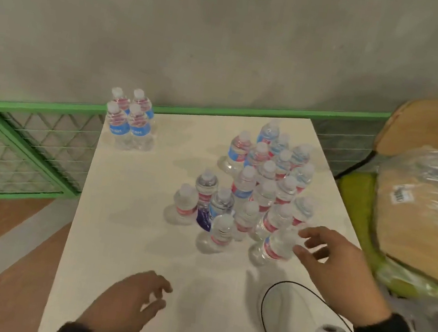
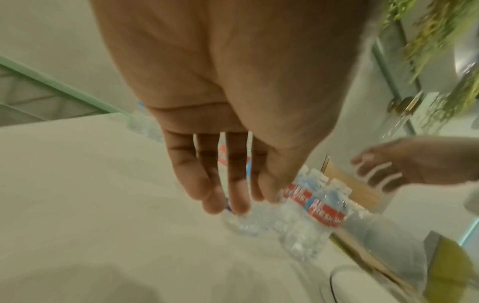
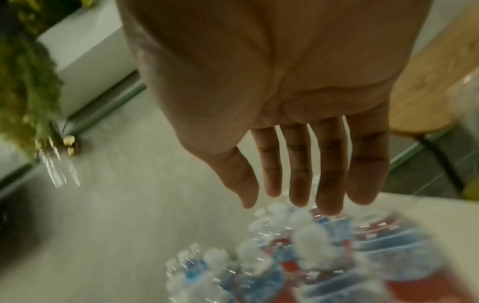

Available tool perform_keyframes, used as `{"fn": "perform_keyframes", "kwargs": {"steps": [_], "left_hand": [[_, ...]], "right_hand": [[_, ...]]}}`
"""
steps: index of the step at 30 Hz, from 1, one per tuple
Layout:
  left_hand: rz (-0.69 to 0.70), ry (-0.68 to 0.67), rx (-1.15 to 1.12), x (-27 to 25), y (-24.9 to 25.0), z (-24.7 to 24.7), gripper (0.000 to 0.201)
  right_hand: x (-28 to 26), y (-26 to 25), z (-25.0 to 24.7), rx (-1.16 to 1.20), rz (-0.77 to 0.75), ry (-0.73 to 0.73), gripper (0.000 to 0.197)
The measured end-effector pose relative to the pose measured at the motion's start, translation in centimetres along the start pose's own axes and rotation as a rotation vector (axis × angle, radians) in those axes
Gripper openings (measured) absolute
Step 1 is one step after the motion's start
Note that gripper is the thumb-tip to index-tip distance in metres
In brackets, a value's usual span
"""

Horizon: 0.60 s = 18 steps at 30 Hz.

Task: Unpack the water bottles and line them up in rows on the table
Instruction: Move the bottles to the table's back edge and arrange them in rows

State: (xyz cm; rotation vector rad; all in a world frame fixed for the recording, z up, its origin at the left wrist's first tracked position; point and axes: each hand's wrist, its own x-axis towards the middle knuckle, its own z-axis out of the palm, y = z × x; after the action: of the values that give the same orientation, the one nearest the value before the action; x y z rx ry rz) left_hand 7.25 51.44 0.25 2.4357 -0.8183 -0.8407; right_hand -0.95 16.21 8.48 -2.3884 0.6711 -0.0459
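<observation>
On the white bench (image 1: 125, 208), a loose cluster of bottles (image 1: 262, 190) stands toward the right edge, and a tight group of four (image 1: 130, 120) stands at the far left corner against the green rail (image 1: 49, 107). Bare surface runs down the left and near parts of the bench, between the two groups and in front of the cluster. Right hand (image 1: 324, 254) hovers at the cluster's near right side, fingers spread and holding nothing, just beside the nearest bottle (image 1: 275, 243). Left hand (image 1: 130, 301) hangs over the near bench with fingers loosely extended, also holding nothing. A black cable (image 1: 266, 311) loops near the right wrist. Off the right edge lies crumpled plastic wrap (image 1: 433, 182) on a chair (image 1: 434, 122). Left wrist view alone shows a door handle (image 2: 400, 106) and the bottles' red labels (image 2: 325, 213) close up; the right wrist view shows blurred caps (image 3: 308, 231) beneath straight fingers (image 3: 298, 174).
</observation>
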Motion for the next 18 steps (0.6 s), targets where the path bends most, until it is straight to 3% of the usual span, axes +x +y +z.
{"fn": "perform_keyframes", "kwargs": {"steps": [3,7,11,14,18], "left_hand": [[0.155,0.239,0.011,4.5,3.5,-0.3,0.026],[0.136,0.449,-0.135,9.4,6.7,-0.1,0.044],[0.081,0.459,-0.189,12.1,8.6,0.3,0.053],[0.042,0.475,-0.142,12.6,8.8,0.6,0.043],[-0.044,0.442,-0.259,12.0,8.6,0.1,0.032]], "right_hand": [[0.5,2.7,0.7,-0.092,-0.040,0.006,0.033],[1.4,3.9,1.6,-0.131,-0.120,-0.031,0.054],[1.9,3.3,2.3,-0.184,-0.203,-0.060,0.052],[2.3,3.3,3.3,-0.190,-0.222,-0.107,0.050],[2.5,3.4,3.9,-0.250,-0.232,-0.141,0.042]]}}
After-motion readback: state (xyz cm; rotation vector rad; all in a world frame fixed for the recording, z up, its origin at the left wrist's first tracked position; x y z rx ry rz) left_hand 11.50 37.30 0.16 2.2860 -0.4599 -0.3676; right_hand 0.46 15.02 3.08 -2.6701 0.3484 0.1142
